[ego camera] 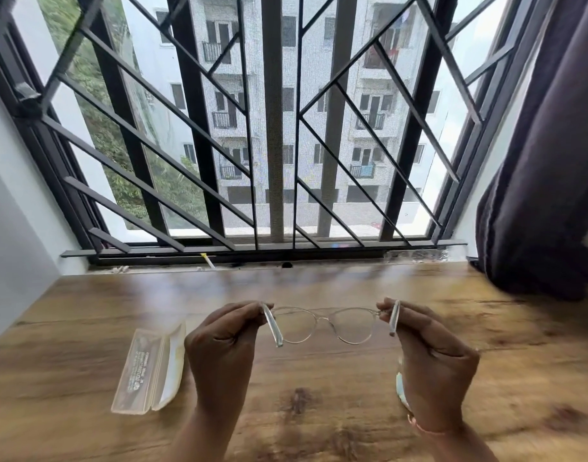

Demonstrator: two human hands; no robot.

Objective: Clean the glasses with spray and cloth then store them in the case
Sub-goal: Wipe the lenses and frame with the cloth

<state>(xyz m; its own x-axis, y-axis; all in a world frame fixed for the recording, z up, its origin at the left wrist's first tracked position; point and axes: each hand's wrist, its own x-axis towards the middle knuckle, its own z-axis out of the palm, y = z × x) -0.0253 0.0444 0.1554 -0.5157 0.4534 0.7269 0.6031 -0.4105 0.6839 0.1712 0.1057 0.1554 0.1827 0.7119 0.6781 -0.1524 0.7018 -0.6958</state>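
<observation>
The glasses (322, 325) are showing a clear, colourless frame; the case (142, 371) is appearing translucent cream with printed lettering; the desk (319, 395) is displaying brown wood grain with dark knots; the window grille (194, 128) is running black in diagonals; the curtain (552, 161) is hanging dark purple.

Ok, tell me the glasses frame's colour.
Clear, see-through; the glasses show best in the head view.
</observation>
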